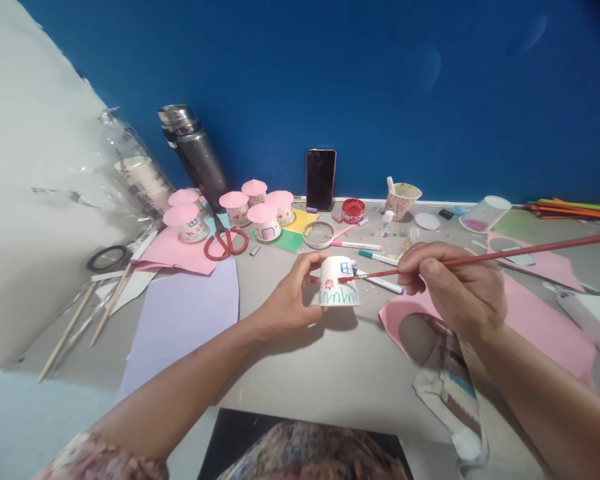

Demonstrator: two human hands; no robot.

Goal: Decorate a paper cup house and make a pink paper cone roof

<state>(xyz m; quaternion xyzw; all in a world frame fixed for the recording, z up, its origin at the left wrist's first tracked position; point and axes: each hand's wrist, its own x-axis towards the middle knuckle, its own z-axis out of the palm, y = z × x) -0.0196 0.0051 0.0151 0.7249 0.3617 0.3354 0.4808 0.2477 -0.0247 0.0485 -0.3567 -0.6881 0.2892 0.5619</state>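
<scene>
My left hand (295, 293) grips the side of an upside-down white paper cup (337, 270). Drawn on the cup are a blue window, red flowers and green grass along the rim. Between the fingers of my right hand (453, 287) is a long red paintbrush (520, 253), its red-tipped bristles at the cup's face beside the flowers. Several markers (380, 281) lie just behind the cup. Farther back stand several decorated cups (267, 230) with pink cone roofs. An open pot of red paint (353, 210) sits by the wall.
Red-handled scissors (226, 243) and black tape (107, 258) lie left. A flask (195, 153) and a phone (321, 179) lean at the back. A patterned cup (403, 200) stands back right. Pink paper with a round hole (545, 320) lies beneath my right arm, lilac paper (180, 320) near my left.
</scene>
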